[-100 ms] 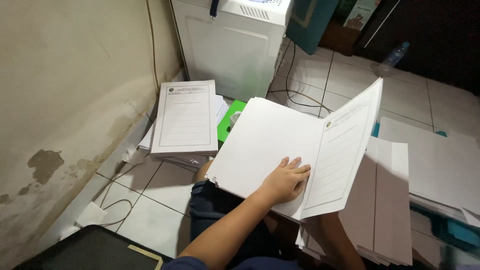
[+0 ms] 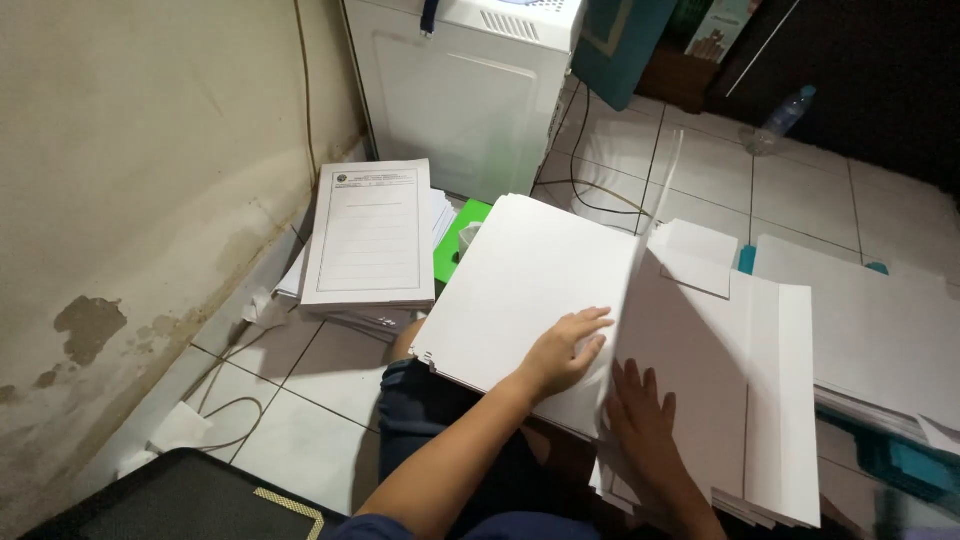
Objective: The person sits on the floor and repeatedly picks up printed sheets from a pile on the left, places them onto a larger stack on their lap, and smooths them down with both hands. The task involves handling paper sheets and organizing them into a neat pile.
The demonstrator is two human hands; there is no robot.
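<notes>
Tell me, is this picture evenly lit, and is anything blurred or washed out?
Head view: not even; the white paper stack under the left hand glares almost featureless, the top right corner falls into darkness, the right hand lies in shadow beneath a lifted sheet, seen edge-on and slightly smeared; the printed pile by the wall stays sharp.

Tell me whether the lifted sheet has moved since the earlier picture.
Yes. The lifted sheet has swung leftward to stand edge-on, judged against the white cabinet.
</notes>
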